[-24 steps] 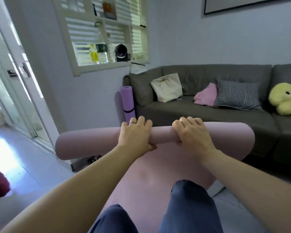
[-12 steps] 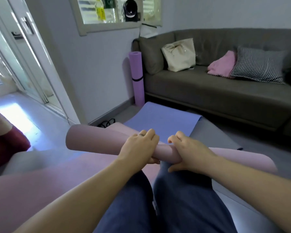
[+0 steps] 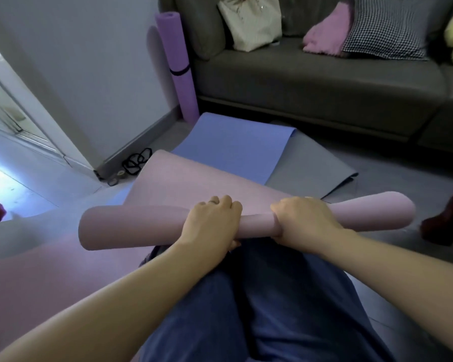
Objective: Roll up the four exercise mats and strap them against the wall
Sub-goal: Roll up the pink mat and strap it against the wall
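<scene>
Grey sofa [image 3: 311, 82] fills the far side while left hand [image 3: 209, 226] and right hand [image 3: 302, 220] clasp the soft, springy pink foam mat roll [image 3: 131, 226] mid-length, likely light but prone to loosening.

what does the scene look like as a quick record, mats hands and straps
pink mat: partly rolled, roll held over the lap
left hand: grips the roll's middle
right hand: grips the roll beside the left
purple mat: rolled, strapped, upright at the wall beside the sofa
blue mat: flat, lying on the grey mat
straps: black loops loose on the floor by the wall
</scene>
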A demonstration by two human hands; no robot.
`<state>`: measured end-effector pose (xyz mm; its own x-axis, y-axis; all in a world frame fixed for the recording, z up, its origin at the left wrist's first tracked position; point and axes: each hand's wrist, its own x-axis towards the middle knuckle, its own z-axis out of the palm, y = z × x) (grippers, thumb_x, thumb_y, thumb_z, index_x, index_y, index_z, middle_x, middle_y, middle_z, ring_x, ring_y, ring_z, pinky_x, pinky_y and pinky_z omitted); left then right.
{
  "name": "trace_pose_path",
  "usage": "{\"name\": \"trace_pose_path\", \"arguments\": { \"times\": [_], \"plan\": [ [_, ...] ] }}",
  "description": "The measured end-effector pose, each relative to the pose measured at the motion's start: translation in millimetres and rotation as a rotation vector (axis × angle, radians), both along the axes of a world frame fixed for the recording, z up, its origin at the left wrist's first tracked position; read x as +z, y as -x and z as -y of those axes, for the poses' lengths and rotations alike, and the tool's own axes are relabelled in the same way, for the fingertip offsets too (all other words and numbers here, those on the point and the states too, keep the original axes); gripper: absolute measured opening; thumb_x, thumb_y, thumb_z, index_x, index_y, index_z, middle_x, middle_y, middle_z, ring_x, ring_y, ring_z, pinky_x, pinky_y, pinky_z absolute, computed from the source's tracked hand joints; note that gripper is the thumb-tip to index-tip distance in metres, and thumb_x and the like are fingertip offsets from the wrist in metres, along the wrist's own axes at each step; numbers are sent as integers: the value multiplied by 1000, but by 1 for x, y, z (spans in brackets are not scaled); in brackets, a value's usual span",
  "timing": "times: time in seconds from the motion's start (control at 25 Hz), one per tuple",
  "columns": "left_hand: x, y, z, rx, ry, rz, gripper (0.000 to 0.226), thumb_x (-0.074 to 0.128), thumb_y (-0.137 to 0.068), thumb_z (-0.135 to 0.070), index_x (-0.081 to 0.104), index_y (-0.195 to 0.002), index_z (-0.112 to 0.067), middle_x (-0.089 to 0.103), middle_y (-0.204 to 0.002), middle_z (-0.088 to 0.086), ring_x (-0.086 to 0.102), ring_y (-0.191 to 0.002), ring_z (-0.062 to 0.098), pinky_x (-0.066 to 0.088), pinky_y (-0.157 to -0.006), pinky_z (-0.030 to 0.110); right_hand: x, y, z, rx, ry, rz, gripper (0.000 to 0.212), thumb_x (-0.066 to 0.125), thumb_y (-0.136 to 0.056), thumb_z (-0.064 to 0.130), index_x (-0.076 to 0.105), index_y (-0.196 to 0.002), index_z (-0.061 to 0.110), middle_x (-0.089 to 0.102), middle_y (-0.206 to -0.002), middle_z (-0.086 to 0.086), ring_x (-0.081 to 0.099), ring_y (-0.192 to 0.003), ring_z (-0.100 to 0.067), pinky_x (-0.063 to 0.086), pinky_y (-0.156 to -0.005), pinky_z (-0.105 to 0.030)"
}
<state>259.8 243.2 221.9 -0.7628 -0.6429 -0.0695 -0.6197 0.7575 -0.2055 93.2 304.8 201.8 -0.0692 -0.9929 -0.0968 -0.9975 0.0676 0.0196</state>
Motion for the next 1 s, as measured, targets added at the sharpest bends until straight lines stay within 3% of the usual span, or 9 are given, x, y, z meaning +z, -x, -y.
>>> {"name": "trace_pose_path", "arguments": {
  "times": [0.2,0.4,0.48,0.56,0.64,0.76,0.84,0.92,1.0],
  "plan": [
    [-22,-2,-19,46,-69,6,42,47,-95,-43,36,-122,-13,45,-122,7,45,-113,27,35,-85,33,-6,4,2,-11,-130,30,14,53,-84,28,61,-93,22,67,-98,-3,61,-91,-28,33,-64,-29],
    [-29,1,4,73,-193,15,24,52,-89,-29,45,-110,-18,60,-110,3,59,-99,28,36,-68,32,-13,7,12,-16,-256,78,7,55,-79,26,50,-84,25,61,-88,0,51,-76,-24,34,-61,-29],
    [-32,5,12,124,-300,34,23,53,-86,-24,51,-109,-19,61,-108,3,61,-95,29,37,-66,31,-9,9,12,-5,-248,112,18,56,-79,26,44,-92,25,54,-90,3,49,-80,-22,33,-62,-31],
    [-29,9,20,151,-433,39,18,55,-82,-19,57,-100,-20,62,-104,4,60,-88,27,43,-65,32,-4,9,6,55,-165,78,29,57,-80,29,42,-104,24,51,-103,4,50,-95,-21,38,-73,-32],
    [-25,10,30,117,-616,82,13,61,-78,-17,58,-91,-18,62,-91,2,57,-78,22,44,-63,28,-3,5,-4,121,-92,21,30,56,-81,30,39,-103,22,50,-111,3,50,-104,-22,37,-79,-33],
    [-19,7,38,59,-863,144,20,70,-77,-28,57,-90,-20,58,-84,-3,55,-76,18,42,-65,27,-10,1,-10,118,-142,43,19,52,-82,27,36,-92,23,61,-105,-1,57,-95,-28,32,-68,-32],
    [-19,2,27,41,-740,128,23,66,-80,-33,57,-97,-20,60,-95,1,58,-87,22,42,-70,29,-12,2,-7,88,-209,84,12,52,-82,25,45,-91,25,63,-101,-3,60,-90,-29,33,-64,-30],
    [-26,-6,8,7,-382,115,32,56,-87,-34,48,-113,-17,57,-110,4,55,-103,26,41,-76,32,-14,3,2,74,-317,119,10,55,-78,20,53,-87,25,60,-89,0,59,-81,-26,35,-62,-28],
    [-35,-7,-8,-46,-111,73,34,57,-87,-30,45,-113,-13,54,-110,6,53,-102,27,42,-75,33,-13,9,19,94,-483,214,9,57,-75,14,51,-75,21,53,-70,2,50,-62,-19,35,-53,-27]
  ]
}}
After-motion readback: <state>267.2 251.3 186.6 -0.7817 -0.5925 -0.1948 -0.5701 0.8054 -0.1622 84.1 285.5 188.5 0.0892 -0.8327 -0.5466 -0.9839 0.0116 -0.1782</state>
